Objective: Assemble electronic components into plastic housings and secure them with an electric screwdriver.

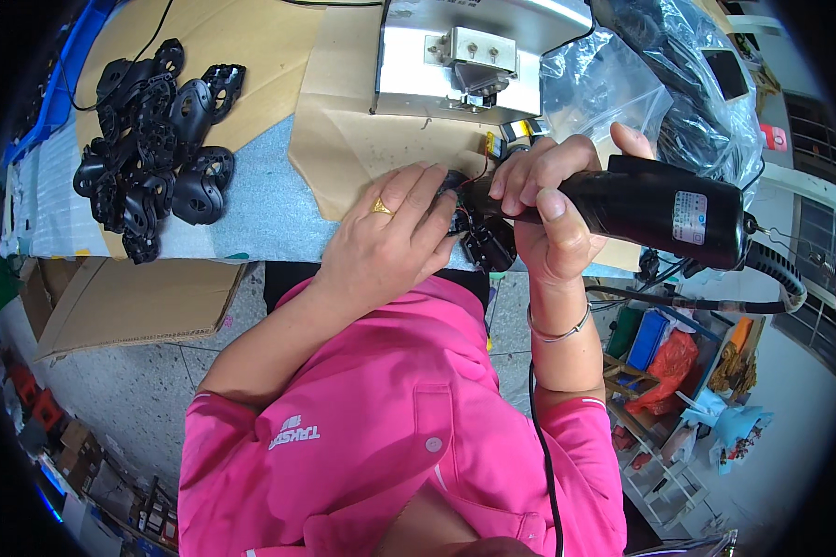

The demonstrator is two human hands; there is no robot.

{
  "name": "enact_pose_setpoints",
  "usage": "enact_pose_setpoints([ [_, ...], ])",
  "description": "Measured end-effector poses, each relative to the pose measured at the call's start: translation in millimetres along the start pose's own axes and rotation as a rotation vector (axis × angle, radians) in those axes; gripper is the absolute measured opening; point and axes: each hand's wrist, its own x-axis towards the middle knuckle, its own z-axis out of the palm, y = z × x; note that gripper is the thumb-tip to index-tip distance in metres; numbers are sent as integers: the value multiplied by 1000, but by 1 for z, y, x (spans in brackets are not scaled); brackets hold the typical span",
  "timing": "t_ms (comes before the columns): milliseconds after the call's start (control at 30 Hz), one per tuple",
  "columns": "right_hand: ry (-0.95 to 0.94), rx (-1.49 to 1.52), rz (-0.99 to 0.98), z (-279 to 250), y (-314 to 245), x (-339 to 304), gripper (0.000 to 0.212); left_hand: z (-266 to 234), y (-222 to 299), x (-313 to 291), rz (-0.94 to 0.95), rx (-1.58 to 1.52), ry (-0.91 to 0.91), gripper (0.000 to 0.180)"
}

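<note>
My right hand (553, 218) is wrapped round a black electric screwdriver (646, 209), which lies nearly level with its tip pointing left. The tip meets a small black plastic headphone part (490, 246) at the table's near edge. My left hand (385, 232), wearing a gold ring, holds that part down from the left with its fingers bent over it. Thin wires and a little yellow-edged piece (494, 145) come off the part. Fingers hide much of the part and the exact spot under the bit.
Several black plastic headphone pieces (153, 144) lie heaped on the left of the table. A silver metal screw feeder (409, 70) stands at the back, beside clear plastic bags (613, 88). The screwdriver's cable (687, 304) runs off right. An open cardboard box (144, 302) sits below left.
</note>
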Motion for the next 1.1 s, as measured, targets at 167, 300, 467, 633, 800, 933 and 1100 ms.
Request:
enact_pose_setpoints([
  [167, -8, 9, 10, 5, 0, -1, 74, 1, 0, 0, -1, 5, 9, 41],
  [300, 2, 42, -39, 5, 4, 1, 75, 3, -1, -2, -1, -4, 11, 41],
  [467, -138, -28, -118, 2, 7, 8, 73, 2, -1, -3, -33, -13, 22, 40],
  [633, -110, -12, -78, 5, 4, 3, 71, 3, -2, -5, -8, 12, 45, 41],
  [800, -77, -39, -90, 12, 5, 4, 69, 3, -2, -5, -10, -7, 72, 36],
  [933, -127, -73, -82, 11, 6, 4, 66, 5, -3, -8, -18, -1, 42, 41],
  [1100, -99, -46, -66, 11, 5, 4, 51, 5, -3, -7, -13, -4, 38, 41],
])
